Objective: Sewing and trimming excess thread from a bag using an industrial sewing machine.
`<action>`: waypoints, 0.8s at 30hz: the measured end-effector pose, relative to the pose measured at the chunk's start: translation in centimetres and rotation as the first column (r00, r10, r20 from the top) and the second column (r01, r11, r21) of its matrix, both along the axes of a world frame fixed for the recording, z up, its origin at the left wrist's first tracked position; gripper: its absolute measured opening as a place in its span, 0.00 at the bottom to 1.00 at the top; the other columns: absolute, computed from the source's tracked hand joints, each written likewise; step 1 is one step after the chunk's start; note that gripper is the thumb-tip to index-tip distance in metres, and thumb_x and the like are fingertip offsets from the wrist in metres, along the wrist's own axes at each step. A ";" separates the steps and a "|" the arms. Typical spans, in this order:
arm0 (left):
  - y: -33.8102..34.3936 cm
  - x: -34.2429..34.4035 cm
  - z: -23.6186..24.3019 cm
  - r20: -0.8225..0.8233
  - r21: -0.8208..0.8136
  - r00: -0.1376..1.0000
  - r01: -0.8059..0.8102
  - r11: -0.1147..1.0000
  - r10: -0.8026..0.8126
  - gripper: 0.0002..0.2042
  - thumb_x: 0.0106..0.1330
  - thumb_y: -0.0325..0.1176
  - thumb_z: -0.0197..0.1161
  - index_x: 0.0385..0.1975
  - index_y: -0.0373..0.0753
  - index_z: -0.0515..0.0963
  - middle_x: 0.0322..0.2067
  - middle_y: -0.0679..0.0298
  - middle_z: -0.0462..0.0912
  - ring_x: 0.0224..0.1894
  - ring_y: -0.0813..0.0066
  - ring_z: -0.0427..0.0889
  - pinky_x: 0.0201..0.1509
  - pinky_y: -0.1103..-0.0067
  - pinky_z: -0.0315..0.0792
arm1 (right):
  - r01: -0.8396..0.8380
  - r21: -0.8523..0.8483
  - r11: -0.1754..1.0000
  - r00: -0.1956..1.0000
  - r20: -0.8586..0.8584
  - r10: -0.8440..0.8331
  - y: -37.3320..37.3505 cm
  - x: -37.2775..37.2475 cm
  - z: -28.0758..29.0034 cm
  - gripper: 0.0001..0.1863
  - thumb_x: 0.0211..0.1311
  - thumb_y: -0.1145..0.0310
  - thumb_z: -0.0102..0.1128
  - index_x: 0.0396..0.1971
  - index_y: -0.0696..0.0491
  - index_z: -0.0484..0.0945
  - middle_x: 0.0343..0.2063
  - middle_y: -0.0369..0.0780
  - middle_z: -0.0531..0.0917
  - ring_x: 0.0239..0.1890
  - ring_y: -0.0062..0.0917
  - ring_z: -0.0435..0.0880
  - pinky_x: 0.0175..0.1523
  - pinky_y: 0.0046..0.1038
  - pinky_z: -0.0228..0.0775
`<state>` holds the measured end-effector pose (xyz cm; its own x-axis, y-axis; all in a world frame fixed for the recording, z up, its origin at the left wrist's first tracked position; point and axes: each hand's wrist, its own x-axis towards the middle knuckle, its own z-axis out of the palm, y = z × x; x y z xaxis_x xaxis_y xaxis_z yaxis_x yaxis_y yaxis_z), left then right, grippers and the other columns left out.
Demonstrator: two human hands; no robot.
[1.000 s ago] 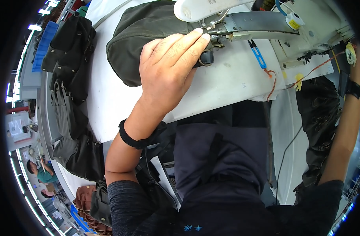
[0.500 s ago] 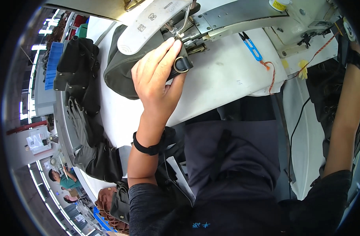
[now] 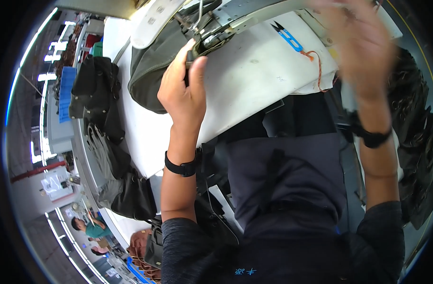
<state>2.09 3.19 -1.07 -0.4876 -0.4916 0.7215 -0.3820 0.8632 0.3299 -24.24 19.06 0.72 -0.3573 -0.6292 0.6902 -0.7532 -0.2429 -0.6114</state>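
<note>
A dark olive fabric bag [image 3: 147,83] lies under the head of a sewing machine [image 3: 254,20] at the upper left of the white table [image 3: 245,90]. My left hand [image 3: 181,97] grips the bag's edge beside the needle area, with the thumb apart on the near side and the fingertips partly hidden by the fabric. Motion smears my right hand [image 3: 363,57], which is raised over the right end of the machine; its fingers cannot be made out. Between the two hands, blue-handled thread snips [image 3: 290,39] with an orange cord [image 3: 319,71] rest on the table.
Several dark bags [image 3: 95,90] line the table's left side, with a brown woven bag [image 3: 139,244] at the near left. Dark bag pieces [image 3: 410,142] are heaped at my right. A blue bin [image 3: 65,94] and a person in green [image 3: 95,229] appear farther left.
My right hand has swung inward from the far right edge to above the machine's right end. The left hand still grips the bag, whose metal ring is out of sight now.
</note>
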 end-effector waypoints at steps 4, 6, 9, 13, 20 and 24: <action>0.7 -0.5 0.0 -0.120 0.296 0.991 -0.026 0.955 0.064 0.12 0.76 0.32 0.62 0.52 0.33 0.84 0.38 0.62 0.89 0.36 0.80 0.83 0.44 0.82 0.77 | -0.337 -0.145 0.930 0.915 0.184 0.360 -8.9 4.8 1.7 0.10 0.64 0.68 0.65 0.35 0.60 0.82 0.30 0.47 0.85 0.32 0.39 0.84 0.38 0.34 0.73; 0.8 -0.8 -0.1 -0.128 0.272 0.991 -0.006 0.962 0.043 0.12 0.76 0.32 0.62 0.51 0.33 0.84 0.39 0.61 0.89 0.38 0.77 0.84 0.46 0.81 0.77 | -0.335 -0.140 0.932 0.876 0.316 0.363 -9.5 6.3 2.5 0.09 0.63 0.68 0.65 0.33 0.61 0.81 0.29 0.48 0.85 0.33 0.40 0.84 0.39 0.34 0.73; 0.8 -0.6 -0.1 -0.144 0.251 0.989 0.053 0.967 -0.017 0.13 0.71 0.29 0.67 0.52 0.32 0.82 0.45 0.57 0.88 0.46 0.73 0.85 0.53 0.78 0.77 | -0.297 -0.224 0.928 0.847 0.387 0.364 -11.2 7.3 2.0 0.09 0.62 0.70 0.64 0.30 0.61 0.81 0.28 0.48 0.84 0.33 0.42 0.84 0.40 0.34 0.74; 0.3 -0.3 -1.1 -0.156 0.071 0.980 0.136 0.988 -0.123 0.17 0.62 0.25 0.75 0.49 0.33 0.79 0.55 0.52 0.84 0.56 0.61 0.84 0.62 0.72 0.75 | -0.192 -0.292 0.937 0.941 0.216 0.260 -12.5 7.8 0.5 0.08 0.59 0.71 0.65 0.28 0.61 0.81 0.30 0.48 0.84 0.37 0.44 0.83 0.44 0.38 0.74; 0.3 -0.3 0.2 -0.302 0.430 0.953 0.162 0.888 -0.028 0.13 0.71 0.30 0.69 0.51 0.32 0.79 0.44 0.64 0.83 0.45 0.78 0.81 0.55 0.79 0.74 | 0.056 -0.126 0.990 0.998 0.031 -0.052 -12.1 8.8 -0.3 0.08 0.60 0.67 0.65 0.30 0.56 0.81 0.35 0.45 0.80 0.46 0.41 0.77 0.55 0.40 0.64; 0.2 -0.3 1.5 -0.326 0.501 0.942 0.241 0.831 -0.076 0.13 0.77 0.29 0.60 0.55 0.27 0.74 0.44 0.63 0.85 0.44 0.87 0.79 0.50 0.88 0.72 | 0.032 -0.231 0.972 0.999 0.050 -0.021 -12.2 8.8 -0.5 0.08 0.61 0.68 0.65 0.30 0.57 0.81 0.36 0.45 0.81 0.45 0.42 0.77 0.55 0.39 0.64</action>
<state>1.81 3.39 0.46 -0.4097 -0.7687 0.4911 -0.0751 0.5650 0.8217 -15.46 6.89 0.26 -0.4074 -0.4442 0.7979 -0.7328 -0.3624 -0.5759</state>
